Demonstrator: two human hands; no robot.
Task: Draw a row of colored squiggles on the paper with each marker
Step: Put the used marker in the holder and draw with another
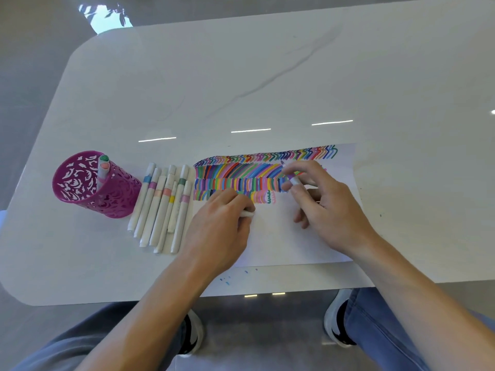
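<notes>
A white sheet of paper (278,236) lies on the table, its upper part filled with rows of colored squiggles (241,175). My right hand (321,204) pinches a purple marker (290,175) between thumb and fingers, tip up over the drawn rows. My left hand (222,223) rests on the paper with its fingers curled round a white cap or marker end (247,214), of which only a short white piece shows. Several white markers (163,207) with colored bands lie side by side left of the paper.
A magenta perforated cup (93,186) stands at the left with two markers (103,167) in it. The glossy white table (267,76) stretches beyond the paper. Small blue ink dots (227,279) mark the front edge. My knees and shoes show below.
</notes>
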